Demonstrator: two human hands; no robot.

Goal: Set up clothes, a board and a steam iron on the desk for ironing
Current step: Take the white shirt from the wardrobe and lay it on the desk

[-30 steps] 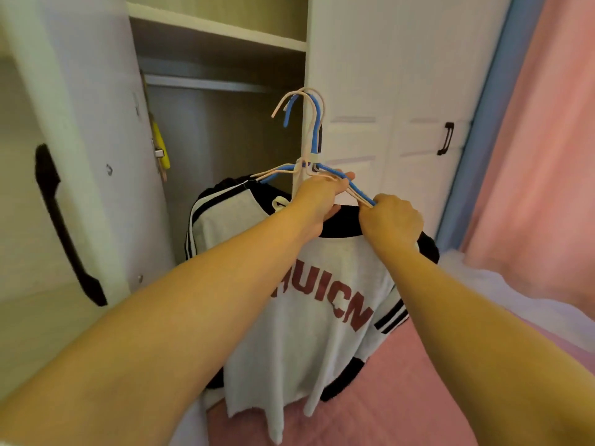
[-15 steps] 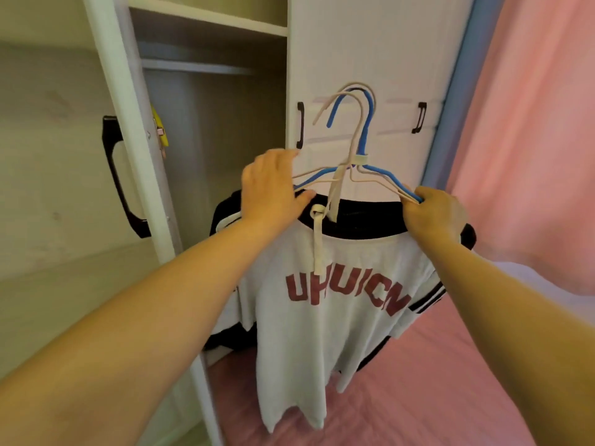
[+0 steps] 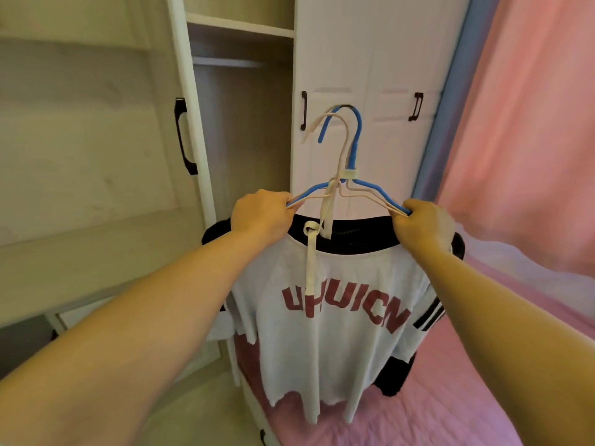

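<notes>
Two fists carry the load here: the left hand [image 3: 260, 217] is curled tight round the left shoulder bars of the hangers [image 3: 349, 175], and the right hand [image 3: 421, 225] is clenched the same way on the right bars, so each hand holds hanger wire, not cloth. At least two hangers are bundled, one blue, one pale, their hooks free in the air in front of the wardrobe [image 3: 370, 59] door. From them hangs the shirt [image 3: 328, 346], white with a black collar and striped sleeve, well clear of the open cupboard and above the pink bed [image 3: 467, 397]. A white strap [image 3: 310, 262] is knotted near the collar and dangles down the chest. No desk, board or iron is in view, so the clothes seem only just fetched.

To do this step well, I would keep both grips level so the shirt does not slide off one shoulder, keep the hooks away from the door handles, and lift high enough that the hem clears the bed while turning toward the desk. The loose strap could snag; mind it.

Dark red block letters run across the chest. They look like "UHUICM" or similar, but the strap covers part, so the word is uncertain. No brand tag is readable.
</notes>
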